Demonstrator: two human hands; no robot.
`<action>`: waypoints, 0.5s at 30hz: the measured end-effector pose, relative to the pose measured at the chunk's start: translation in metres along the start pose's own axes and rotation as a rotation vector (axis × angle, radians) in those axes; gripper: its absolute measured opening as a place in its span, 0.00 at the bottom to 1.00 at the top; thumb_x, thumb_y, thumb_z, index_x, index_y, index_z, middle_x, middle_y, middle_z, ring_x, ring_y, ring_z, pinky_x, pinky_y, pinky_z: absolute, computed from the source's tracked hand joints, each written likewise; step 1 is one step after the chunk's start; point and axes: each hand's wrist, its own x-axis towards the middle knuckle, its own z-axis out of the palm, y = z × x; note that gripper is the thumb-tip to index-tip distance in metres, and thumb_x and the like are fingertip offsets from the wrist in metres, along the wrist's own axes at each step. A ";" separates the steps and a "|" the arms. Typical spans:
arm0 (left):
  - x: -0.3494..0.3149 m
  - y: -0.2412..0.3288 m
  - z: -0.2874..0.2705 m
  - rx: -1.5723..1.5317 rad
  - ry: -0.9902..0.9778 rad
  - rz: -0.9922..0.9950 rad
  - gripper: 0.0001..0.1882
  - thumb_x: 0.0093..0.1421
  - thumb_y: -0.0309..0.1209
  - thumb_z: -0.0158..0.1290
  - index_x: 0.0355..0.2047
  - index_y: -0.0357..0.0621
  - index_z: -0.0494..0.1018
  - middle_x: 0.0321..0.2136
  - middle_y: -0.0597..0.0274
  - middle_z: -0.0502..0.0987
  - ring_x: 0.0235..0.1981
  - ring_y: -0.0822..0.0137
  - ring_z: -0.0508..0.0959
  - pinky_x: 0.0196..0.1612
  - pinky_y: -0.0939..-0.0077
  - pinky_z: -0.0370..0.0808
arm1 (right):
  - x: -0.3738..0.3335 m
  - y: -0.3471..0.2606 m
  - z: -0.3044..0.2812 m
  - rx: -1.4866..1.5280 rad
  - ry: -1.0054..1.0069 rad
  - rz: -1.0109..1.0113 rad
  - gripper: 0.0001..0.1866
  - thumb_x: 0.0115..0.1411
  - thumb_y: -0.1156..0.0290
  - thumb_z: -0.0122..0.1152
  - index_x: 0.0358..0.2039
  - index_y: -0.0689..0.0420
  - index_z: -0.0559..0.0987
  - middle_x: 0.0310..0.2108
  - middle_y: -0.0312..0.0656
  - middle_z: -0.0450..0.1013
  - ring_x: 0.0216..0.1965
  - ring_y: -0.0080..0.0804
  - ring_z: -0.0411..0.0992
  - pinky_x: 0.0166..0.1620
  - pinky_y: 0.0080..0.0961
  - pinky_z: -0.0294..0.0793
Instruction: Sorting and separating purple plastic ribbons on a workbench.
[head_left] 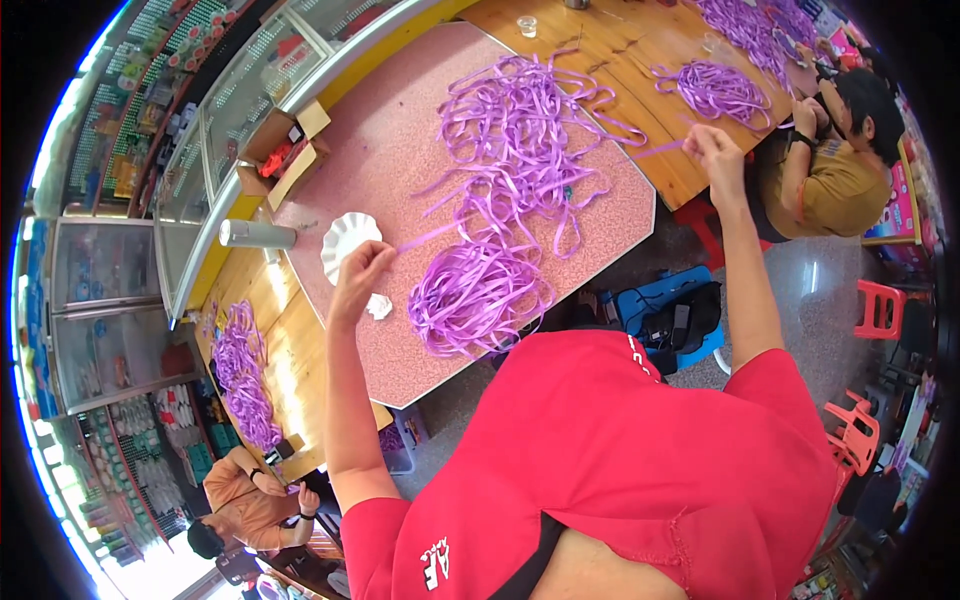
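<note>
My left hand (362,272) is closed in a pinch on a purple ribbon (428,238) that runs to the right into the pile. Out to the right and raised, my right hand (716,152) pinches another stretch of purple ribbon (660,149); whether both belong to one strand cannot be seen. Between my hands a loose tangled heap of purple ribbon (515,125) spreads over the pink speckled tabletop (370,110). A denser bundle of the same ribbon (475,300) lies at the near edge. Beside my left hand are a white fluted dish (350,238) and a crumpled white tissue (379,306).
A grey cylindrical flask (258,234) and an open cardboard box (285,155) stand left, along a glass showcase. Wooden tables (640,40) on both sides carry more ribbon. Two other people work at them. A blue stool (675,310) holds a black bag; red stools (878,310) stand right.
</note>
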 end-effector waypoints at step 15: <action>-0.032 0.064 0.093 -0.366 0.003 -0.049 0.12 0.67 0.36 0.54 0.34 0.39 0.74 0.25 0.71 0.74 0.27 0.81 0.71 0.32 0.86 0.66 | -0.165 -0.074 0.222 -0.133 -1.066 -0.287 0.11 0.58 0.71 0.66 0.40 0.62 0.82 0.31 0.41 0.77 0.34 0.28 0.75 0.38 0.24 0.73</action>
